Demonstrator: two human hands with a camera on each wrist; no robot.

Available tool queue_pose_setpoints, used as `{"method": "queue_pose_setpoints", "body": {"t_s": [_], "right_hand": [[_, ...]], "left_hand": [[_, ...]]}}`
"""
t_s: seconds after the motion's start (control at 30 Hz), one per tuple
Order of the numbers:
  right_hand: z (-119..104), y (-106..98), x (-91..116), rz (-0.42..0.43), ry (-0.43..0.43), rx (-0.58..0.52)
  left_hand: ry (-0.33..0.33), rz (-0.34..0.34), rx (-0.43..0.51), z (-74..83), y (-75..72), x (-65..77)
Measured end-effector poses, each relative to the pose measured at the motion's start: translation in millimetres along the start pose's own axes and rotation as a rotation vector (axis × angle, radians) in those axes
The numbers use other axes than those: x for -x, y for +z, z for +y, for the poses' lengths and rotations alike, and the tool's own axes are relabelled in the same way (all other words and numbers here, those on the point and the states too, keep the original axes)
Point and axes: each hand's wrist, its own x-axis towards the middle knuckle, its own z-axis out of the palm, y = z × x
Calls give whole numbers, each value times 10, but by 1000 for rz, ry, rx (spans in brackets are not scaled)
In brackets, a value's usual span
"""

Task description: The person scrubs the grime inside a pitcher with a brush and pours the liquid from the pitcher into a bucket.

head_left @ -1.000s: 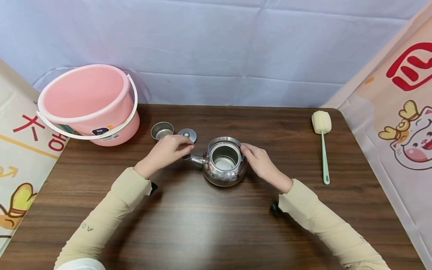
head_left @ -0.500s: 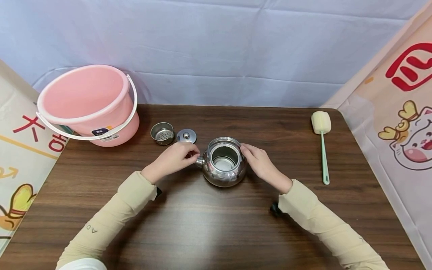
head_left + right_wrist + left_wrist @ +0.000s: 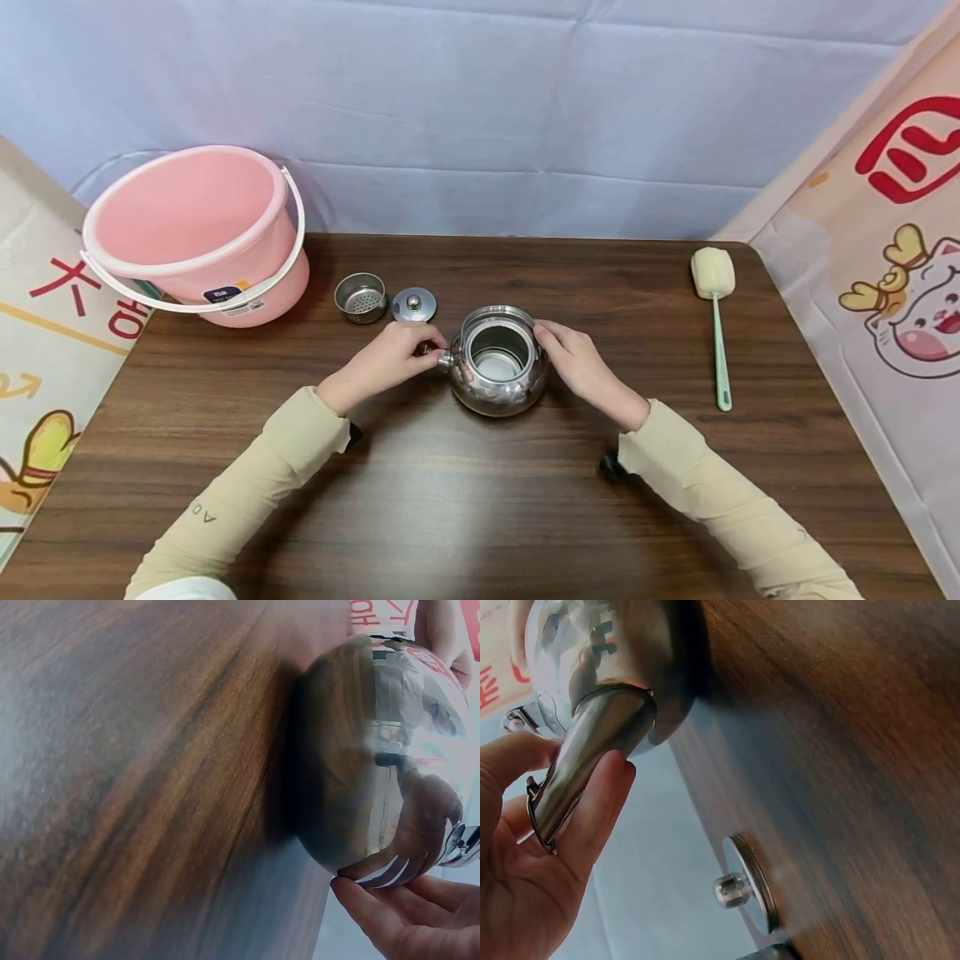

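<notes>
A shiny steel teapot stands upright on the table with its top uncovered. My left hand pinches its short spout between thumb and fingers. On the opposite side, my right hand rests its fingertips against the rounded wall, with the fingers fairly straight. Behind the left hand lies the round lid, knob up. Beside the lid sits a perforated strainer cup.
At the back left is a pink bucket with a white handle. A sponge brush with a green handle lies at the right of the wooden table. A pale blue cloth hangs behind.
My left hand has moved right, from near the spout's tip onto the spout itself, and its fingers have closed around it. The right hand and the teapot have stayed in place.
</notes>
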Motion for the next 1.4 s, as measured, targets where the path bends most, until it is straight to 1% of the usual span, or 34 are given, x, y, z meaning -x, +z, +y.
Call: {"method": "queue_pose_setpoints", "body": {"t_s": [0.2, 0.37, 0.47, 0.6, 0.7, 0.97, 1.13, 1.4], "right_hand": [[-18, -21, 9, -1, 10, -13], [-34, -57, 7, 6, 7, -6], [-40, -117, -6, 29, -8, -1], [-31, -257, -24, 71, -19, 11], [4, -382, -24, 83, -14, 37], [134, -640, 26, 67, -4, 130], [215, -745, 73, 57, -12, 192], [369, -822, 139, 103, -73, 352]], "left_hand": [[-15, 12, -6, 15, 4, -2], [-23, 3, -7, 30, -4, -1], [-26, 0, -11, 36, -7, 0], [-26, -2, -10, 30, 0, -3], [-23, -1, -9, 22, 6, -5], [-8, 5, -14, 11, 10, 1], [2, 7, -11, 4, 8, 2], [3, -10, 1, 1, 12, 6]]}}
